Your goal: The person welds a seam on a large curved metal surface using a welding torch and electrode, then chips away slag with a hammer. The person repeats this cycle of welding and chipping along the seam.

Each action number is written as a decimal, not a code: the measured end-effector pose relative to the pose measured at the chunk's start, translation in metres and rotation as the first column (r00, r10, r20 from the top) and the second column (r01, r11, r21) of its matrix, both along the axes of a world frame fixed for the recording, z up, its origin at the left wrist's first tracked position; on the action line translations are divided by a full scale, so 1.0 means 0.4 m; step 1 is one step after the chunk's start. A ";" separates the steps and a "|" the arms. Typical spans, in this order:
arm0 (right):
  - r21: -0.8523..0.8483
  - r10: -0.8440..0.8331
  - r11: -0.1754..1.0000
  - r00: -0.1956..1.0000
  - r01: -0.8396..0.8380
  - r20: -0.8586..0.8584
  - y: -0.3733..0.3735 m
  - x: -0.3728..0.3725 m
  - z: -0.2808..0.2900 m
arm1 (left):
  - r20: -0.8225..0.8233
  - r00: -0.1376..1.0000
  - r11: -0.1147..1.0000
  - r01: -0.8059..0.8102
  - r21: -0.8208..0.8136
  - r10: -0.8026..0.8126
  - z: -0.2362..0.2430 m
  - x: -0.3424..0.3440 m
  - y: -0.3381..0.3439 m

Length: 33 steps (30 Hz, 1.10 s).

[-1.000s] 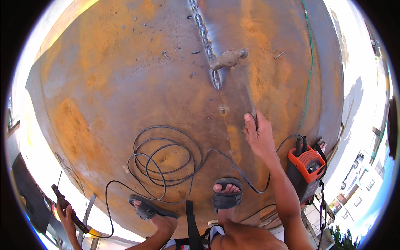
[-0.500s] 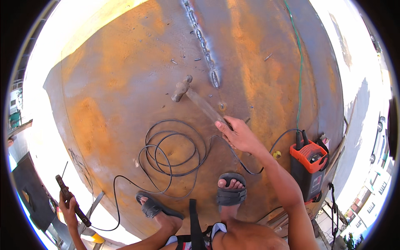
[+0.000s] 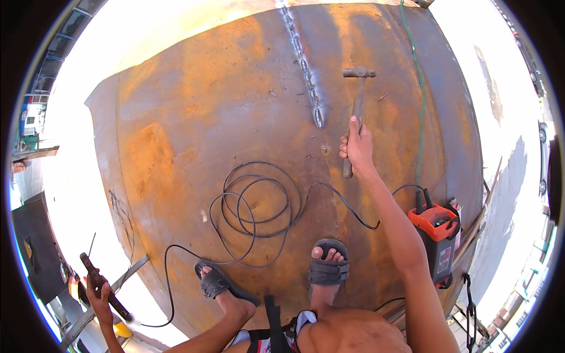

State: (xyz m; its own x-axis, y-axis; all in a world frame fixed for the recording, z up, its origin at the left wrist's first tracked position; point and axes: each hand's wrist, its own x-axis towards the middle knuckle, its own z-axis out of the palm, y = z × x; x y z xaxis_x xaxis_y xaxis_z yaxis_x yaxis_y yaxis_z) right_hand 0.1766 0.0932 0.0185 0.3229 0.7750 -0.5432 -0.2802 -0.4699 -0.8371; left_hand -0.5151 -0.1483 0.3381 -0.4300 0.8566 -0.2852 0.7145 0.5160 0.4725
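- Rusty steel plate [image 3: 194, 117] seemed to call for short, square, wrist-led strokes, sighted along the weld bead [image 3: 303, 63] at twelve o'clock, with the electrode holder [image 3: 91, 272] kept well aside.
- The right hand [image 3: 358, 144] had its grip closed around the hammer [image 3: 358, 103], thumb along the handle; the left hand [image 3: 101, 297] clasped the electrode holder at eight o'clock.
- The hammer stood at one o'clock, apart from the weld bead; it looked dull grey-brown, its head set crosswise on a straight handle.
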 end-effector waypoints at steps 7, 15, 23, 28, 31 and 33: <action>-0.167 0.757 0.654 0.634 -0.738 0.159 -0.048 -0.103 0.026 | -0.022 1.000 0.996 -0.005 0.087 0.007 0.007 0.048 -0.001; -0.132 0.406 0.912 0.900 -0.389 0.157 0.097 0.053 0.038 | 0.041 0.999 0.996 -0.005 0.092 0.001 0.030 0.100 0.016; 0.074 -0.039 0.997 0.986 0.027 0.165 0.166 0.158 -0.006 | 0.035 0.999 0.991 -0.045 0.128 0.041 0.002 0.015 -0.076; 0.014 0.165 0.985 0.966 -0.171 0.202 0.155 0.054 -0.024 | 0.067 0.996 0.993 -0.066 0.097 0.060 0.006 0.042 -0.072; -0.072 0.374 0.927 0.903 -0.367 0.211 0.076 0.012 -0.003 | 0.068 0.996 0.992 -0.071 0.108 0.064 0.018 0.066 -0.077; -0.136 0.488 0.871 0.859 -0.471 0.151 0.024 -0.010 0.019 | 0.061 0.995 0.989 -0.087 0.120 0.081 0.031 0.089 -0.087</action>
State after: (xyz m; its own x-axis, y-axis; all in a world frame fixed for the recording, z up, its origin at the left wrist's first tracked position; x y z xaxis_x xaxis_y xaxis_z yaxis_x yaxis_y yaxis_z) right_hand 0.1727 0.1026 0.0262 0.0198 0.8084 -0.5883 0.1467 -0.5844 -0.7981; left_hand -0.4795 -0.1830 0.3506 -0.4882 0.8480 -0.2063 0.6417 0.5090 0.5737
